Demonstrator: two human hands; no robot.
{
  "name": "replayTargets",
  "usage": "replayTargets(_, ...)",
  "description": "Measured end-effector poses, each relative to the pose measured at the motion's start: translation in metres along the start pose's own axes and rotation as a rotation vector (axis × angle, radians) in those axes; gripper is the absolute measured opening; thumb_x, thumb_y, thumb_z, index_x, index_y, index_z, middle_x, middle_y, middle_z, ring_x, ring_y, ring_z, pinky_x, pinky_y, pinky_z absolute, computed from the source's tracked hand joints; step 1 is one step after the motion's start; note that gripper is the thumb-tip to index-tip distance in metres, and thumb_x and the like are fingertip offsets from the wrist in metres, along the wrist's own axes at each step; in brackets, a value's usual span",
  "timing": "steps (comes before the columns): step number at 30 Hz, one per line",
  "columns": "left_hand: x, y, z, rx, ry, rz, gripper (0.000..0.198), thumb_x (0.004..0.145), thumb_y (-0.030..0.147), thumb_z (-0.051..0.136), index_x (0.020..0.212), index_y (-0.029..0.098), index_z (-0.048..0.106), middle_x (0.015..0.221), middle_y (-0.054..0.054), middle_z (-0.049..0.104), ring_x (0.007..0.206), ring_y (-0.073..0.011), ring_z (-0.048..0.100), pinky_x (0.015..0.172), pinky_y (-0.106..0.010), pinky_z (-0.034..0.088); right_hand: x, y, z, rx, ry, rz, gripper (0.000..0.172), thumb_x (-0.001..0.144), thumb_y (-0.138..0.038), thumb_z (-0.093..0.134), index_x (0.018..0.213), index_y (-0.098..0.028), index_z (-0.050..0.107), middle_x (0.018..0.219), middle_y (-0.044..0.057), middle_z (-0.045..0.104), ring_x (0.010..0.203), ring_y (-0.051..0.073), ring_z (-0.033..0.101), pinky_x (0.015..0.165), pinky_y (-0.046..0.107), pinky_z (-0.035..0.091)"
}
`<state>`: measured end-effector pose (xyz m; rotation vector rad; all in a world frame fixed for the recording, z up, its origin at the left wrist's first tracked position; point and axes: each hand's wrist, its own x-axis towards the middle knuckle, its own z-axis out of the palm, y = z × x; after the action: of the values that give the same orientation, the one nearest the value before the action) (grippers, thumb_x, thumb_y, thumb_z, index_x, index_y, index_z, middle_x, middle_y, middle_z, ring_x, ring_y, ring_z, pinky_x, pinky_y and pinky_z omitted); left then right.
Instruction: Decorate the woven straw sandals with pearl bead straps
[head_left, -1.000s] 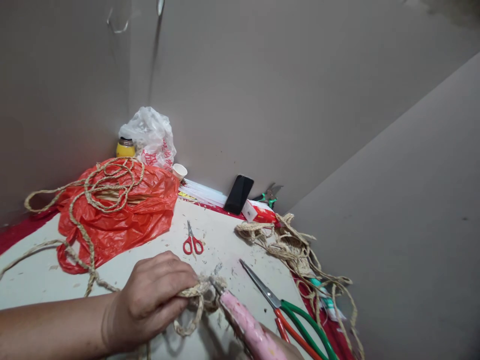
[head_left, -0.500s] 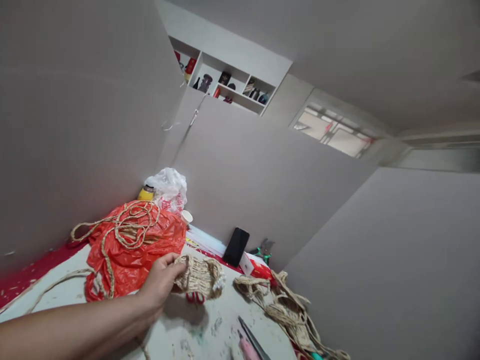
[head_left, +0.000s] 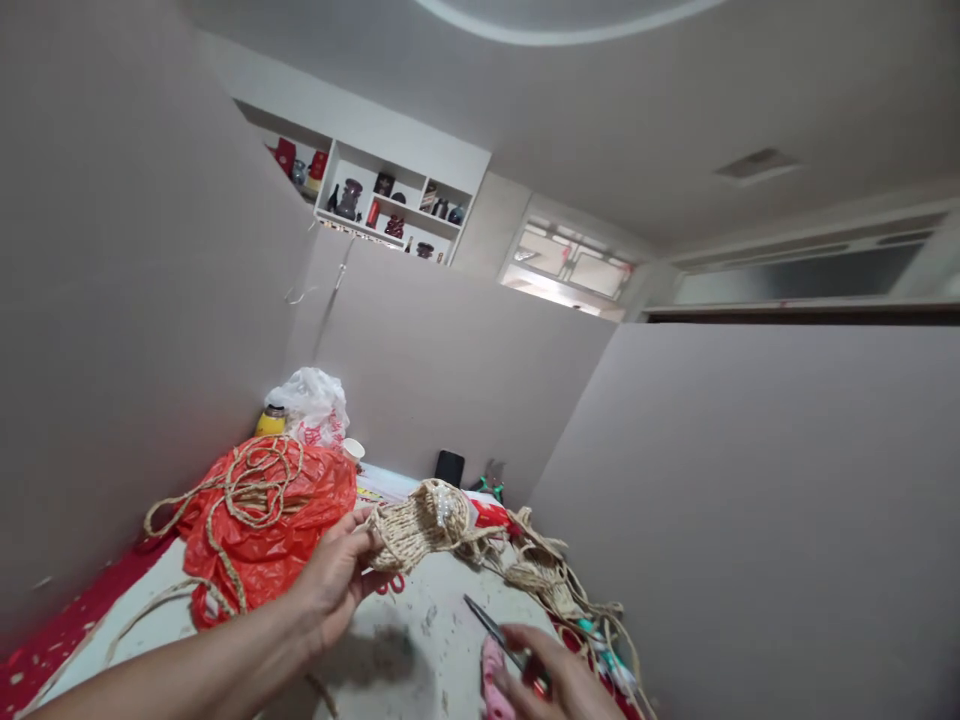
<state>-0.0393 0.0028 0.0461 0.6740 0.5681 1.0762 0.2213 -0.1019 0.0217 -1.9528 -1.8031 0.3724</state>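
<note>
Straw weave [head_left: 409, 535] w/ white beads [head_left: 448, 508] is jutting out past the left hand's [head_left: 337, 575] fingertips, above the table [head_left: 450, 605]; thumb and fingers are pinching its left end. Right hand [head_left: 562, 675] is curling its fingers by the big scissors [head_left: 489, 622] and pink tool [head_left: 493, 678]; can't tell if they're gripping either. Step in hand is prob. checking the piece; next move is calling for a steady left pinch.

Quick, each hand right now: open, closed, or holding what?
Left hand: closed, holding the woven straw piece.
Right hand: curled at the scissors; whether it grips them cannot be told.
</note>
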Motion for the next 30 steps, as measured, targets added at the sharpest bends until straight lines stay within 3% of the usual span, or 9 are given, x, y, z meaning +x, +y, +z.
replayTargets(3, -0.013, -0.003, 0.006, 0.021, -0.048, -0.021, 0.033, 0.068, 0.007, 0.059, 0.099, 0.017, 0.055, 0.093, -0.005, 0.07, 0.071, -0.0137, 0.065, 0.068, -0.028, 0.054, 0.001, -0.045, -0.002, 0.635, 0.064, -0.05, 0.049, 0.083, -0.052, 0.057, 0.118, -0.018, 0.061, 0.105, 0.011, 0.066, 0.086, 0.023, 0.062, 0.075, 0.032, 0.05)
replayTargets(5, -0.02, -0.007, 0.008, 0.024, -0.078, -0.032, 0.036, 0.068, 0.007, 0.061, 0.101, 0.018, 0.056, 0.096, -0.005, 0.069, 0.074, -0.0135, 0.066, 0.073, -0.028, 0.054, 0.006, -0.072, -0.001, 1.065, 0.128, -0.102, 0.039, 0.083, -0.052, 0.058, 0.105, -0.02, 0.064, 0.094, 0.007, 0.064, 0.079, 0.02, 0.059, 0.064, 0.029, 0.05)
replayTargets(7, -0.025, -0.01, 0.008, 0.0, -0.122, -0.043, 0.038, 0.069, 0.008, 0.064, 0.105, 0.018, 0.056, 0.102, -0.006, 0.069, 0.08, -0.0144, 0.066, 0.077, -0.028, 0.053, 0.014, -0.089, 0.003, 1.165, 0.167, -0.147, 0.033, 0.084, -0.053, 0.058, 0.086, -0.02, 0.064, 0.075, 0.002, 0.059, 0.068, 0.016, 0.055, 0.058, 0.026, 0.048)
replayTargets(12, -0.04, -0.017, 0.01, -0.034, -0.248, -0.079, 0.049, 0.069, 0.014, 0.07, 0.115, 0.02, 0.055, 0.11, -0.007, 0.067, 0.092, -0.0197, 0.065, 0.083, -0.031, 0.05, 0.027, -0.091, 0.006, 1.225, 0.232, -0.168, 0.037, 0.084, -0.051, 0.058, 0.069, -0.018, 0.058, 0.058, -0.003, 0.047, 0.049, 0.009, 0.041, 0.044, 0.021, 0.042)
replayTargets(18, -0.039, -0.027, -0.001, 0.032, -0.472, -0.272, 0.073, 0.056, 0.006, 0.066, 0.125, 0.022, 0.05, 0.117, -0.01, 0.062, 0.101, -0.0247, 0.06, 0.088, -0.039, 0.045, 0.021, -0.06, -0.022, 1.211, 0.264, -0.141, 0.032, 0.082, -0.047, 0.057, 0.067, -0.019, 0.054, 0.056, -0.005, 0.043, 0.046, 0.008, 0.038, 0.04, 0.019, 0.04)
replayTargets(24, -0.009, -0.027, -0.008, 0.189, -0.384, -0.23, 0.058, 0.068, 0.014, 0.061, 0.126, 0.016, 0.052, 0.119, -0.014, 0.059, 0.103, -0.0225, 0.057, 0.089, -0.035, 0.042, 0.017, -0.033, -0.039, 1.08, 0.051, -0.115, 0.034, 0.078, -0.046, 0.061, 0.06, -0.019, 0.049, 0.05, -0.007, 0.04, 0.04, 0.007, 0.036, 0.037, 0.02, 0.039)
replayTargets(26, -0.007, -0.025, -0.001, 0.334, -0.363, -0.184, 0.05, 0.076, 0.02, 0.064, 0.125, 0.017, 0.053, 0.12, -0.013, 0.059, 0.106, -0.0224, 0.055, 0.091, -0.035, 0.041, 0.02, -0.029, -0.039, 1.017, -0.015, -0.126, 0.037, 0.077, -0.046, 0.062, 0.056, -0.019, 0.047, 0.049, -0.008, 0.037, 0.04, 0.007, 0.036, 0.038, 0.02, 0.039)
replayTargets(30, -0.005, -0.026, 0.025, 0.547, -0.389, -0.139, 0.046, 0.076, 0.027, 0.07, 0.12, 0.02, 0.057, 0.11, -0.01, 0.063, 0.102, -0.0229, 0.058, 0.09, -0.036, 0.041, 0.031, -0.024, -0.041, 0.929, -0.104, -0.183, 0.039, 0.079, -0.047, 0.061, 0.055, -0.019, 0.046, 0.05, -0.008, 0.036, 0.043, 0.008, 0.038, 0.04, 0.019, 0.039)
